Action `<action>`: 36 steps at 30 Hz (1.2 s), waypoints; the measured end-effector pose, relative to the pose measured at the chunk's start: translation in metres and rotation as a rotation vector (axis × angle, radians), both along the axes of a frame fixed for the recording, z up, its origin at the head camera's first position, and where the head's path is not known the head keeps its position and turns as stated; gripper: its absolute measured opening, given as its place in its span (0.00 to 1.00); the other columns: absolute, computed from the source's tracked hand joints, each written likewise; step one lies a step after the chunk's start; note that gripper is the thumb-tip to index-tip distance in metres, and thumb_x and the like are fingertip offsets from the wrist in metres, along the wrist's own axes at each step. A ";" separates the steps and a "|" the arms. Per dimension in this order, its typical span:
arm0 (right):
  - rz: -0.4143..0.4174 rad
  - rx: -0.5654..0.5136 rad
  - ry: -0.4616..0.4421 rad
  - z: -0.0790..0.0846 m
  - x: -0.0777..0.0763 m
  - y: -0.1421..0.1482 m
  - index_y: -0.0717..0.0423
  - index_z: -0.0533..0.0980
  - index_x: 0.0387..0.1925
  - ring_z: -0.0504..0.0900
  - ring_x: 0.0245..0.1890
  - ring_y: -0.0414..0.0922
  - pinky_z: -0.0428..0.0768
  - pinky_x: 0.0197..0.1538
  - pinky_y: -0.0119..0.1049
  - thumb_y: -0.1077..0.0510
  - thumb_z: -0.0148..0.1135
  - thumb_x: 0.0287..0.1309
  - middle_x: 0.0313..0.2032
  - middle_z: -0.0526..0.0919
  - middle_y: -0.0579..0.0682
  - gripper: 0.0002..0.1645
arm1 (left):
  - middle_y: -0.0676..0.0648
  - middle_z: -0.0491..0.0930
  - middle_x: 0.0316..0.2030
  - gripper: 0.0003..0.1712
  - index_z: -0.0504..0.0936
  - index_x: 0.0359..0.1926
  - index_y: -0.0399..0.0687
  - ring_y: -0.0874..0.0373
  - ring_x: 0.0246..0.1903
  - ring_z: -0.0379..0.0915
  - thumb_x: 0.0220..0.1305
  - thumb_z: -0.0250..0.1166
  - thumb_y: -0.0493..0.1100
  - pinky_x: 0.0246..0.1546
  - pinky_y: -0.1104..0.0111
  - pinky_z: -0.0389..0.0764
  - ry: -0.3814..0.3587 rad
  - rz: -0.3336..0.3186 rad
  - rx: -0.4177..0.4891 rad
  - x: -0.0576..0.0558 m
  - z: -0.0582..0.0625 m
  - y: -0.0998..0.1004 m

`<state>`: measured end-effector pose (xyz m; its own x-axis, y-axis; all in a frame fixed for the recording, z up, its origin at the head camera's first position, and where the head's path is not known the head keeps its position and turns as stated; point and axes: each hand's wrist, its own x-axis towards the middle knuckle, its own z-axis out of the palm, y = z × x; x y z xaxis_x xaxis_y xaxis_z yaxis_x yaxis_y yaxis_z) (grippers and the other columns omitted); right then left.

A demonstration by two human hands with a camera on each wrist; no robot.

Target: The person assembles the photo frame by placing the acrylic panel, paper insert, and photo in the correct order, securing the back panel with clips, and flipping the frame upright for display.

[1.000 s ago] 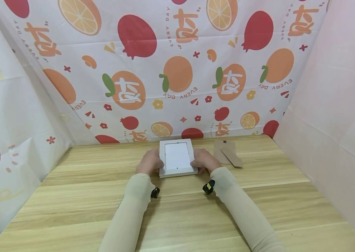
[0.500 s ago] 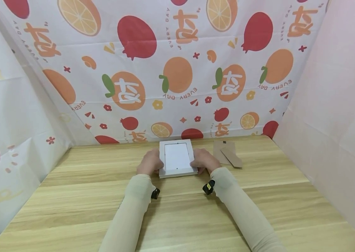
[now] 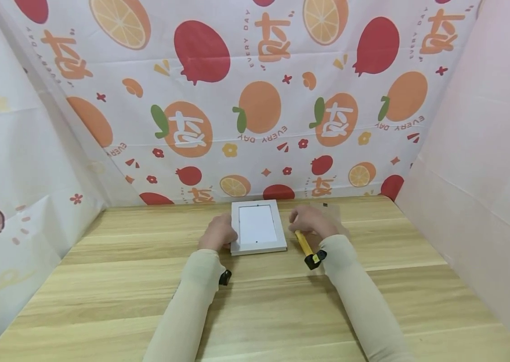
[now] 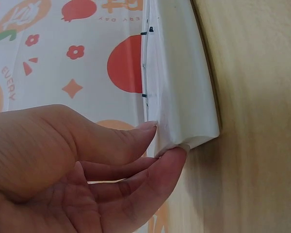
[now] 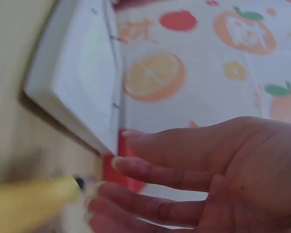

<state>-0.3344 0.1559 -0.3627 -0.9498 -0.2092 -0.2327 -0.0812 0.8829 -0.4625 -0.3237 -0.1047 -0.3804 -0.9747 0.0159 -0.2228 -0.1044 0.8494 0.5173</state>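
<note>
A white picture frame [image 3: 258, 246] lies near the back of the wooden table, with a plain white panel [image 3: 257, 224] in its middle and small dark tabs around the panel. My left hand [image 3: 218, 232] pinches the frame's near left corner, thumb above and fingers below, as the left wrist view shows. To the right of the frame, apart from it, my right hand [image 3: 311, 221] has loosely bent fingers with nothing seen between them. Below those fingers is a yellow stick-like object [image 3: 303, 243] with a dark tip [image 5: 78, 182]; it is blurred in the right wrist view.
Brown card pieces [image 3: 335, 212] lie behind my right hand, mostly covered by it. A fruit-printed cloth [image 3: 255, 151] hangs along the table's back edge, with pale cloths at both sides.
My right hand has let go of the frame's right side and moved right, over the card pieces. The yellow object has come into sight. My left hand keeps its grip.
</note>
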 end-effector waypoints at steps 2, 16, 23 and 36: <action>-0.008 0.018 0.009 0.006 0.000 0.012 0.55 0.82 0.52 0.82 0.38 0.47 0.83 0.41 0.37 0.55 0.68 0.65 0.47 0.83 0.53 0.16 | 0.34 0.79 0.44 0.16 0.75 0.52 0.33 0.54 0.22 0.78 0.63 0.60 0.30 0.17 0.71 0.75 0.010 -0.006 -0.009 0.000 0.000 0.001; -0.095 0.075 0.037 0.010 0.002 0.064 0.53 0.78 0.60 0.75 0.55 0.54 0.76 0.60 0.54 0.60 0.64 0.64 0.64 0.77 0.59 0.22 | 0.32 0.77 0.52 0.20 0.73 0.58 0.33 0.51 0.25 0.79 0.65 0.60 0.31 0.18 0.71 0.75 0.001 0.000 0.008 0.002 0.000 0.000; -0.124 0.091 0.017 0.001 0.002 0.078 0.53 0.76 0.64 0.73 0.55 0.54 0.77 0.57 0.51 0.63 0.55 0.65 0.68 0.74 0.59 0.25 | 0.33 0.77 0.52 0.20 0.73 0.57 0.34 0.51 0.25 0.78 0.64 0.60 0.30 0.18 0.71 0.75 0.003 0.006 0.014 0.001 0.000 0.001; -0.112 0.116 0.012 -0.016 -0.009 0.090 0.56 0.77 0.60 0.75 0.60 0.57 0.77 0.61 0.60 0.66 0.66 0.59 0.65 0.77 0.61 0.26 | 0.32 0.78 0.51 0.18 0.74 0.55 0.34 0.52 0.23 0.79 0.64 0.60 0.30 0.18 0.71 0.76 0.012 -0.003 0.016 0.001 -0.002 0.000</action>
<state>-0.3431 0.2458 -0.3788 -0.9685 -0.0739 -0.2377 0.0161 0.9343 -0.3561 -0.3226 -0.1051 -0.3823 -0.9773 0.0223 -0.2106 -0.0954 0.8415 0.5318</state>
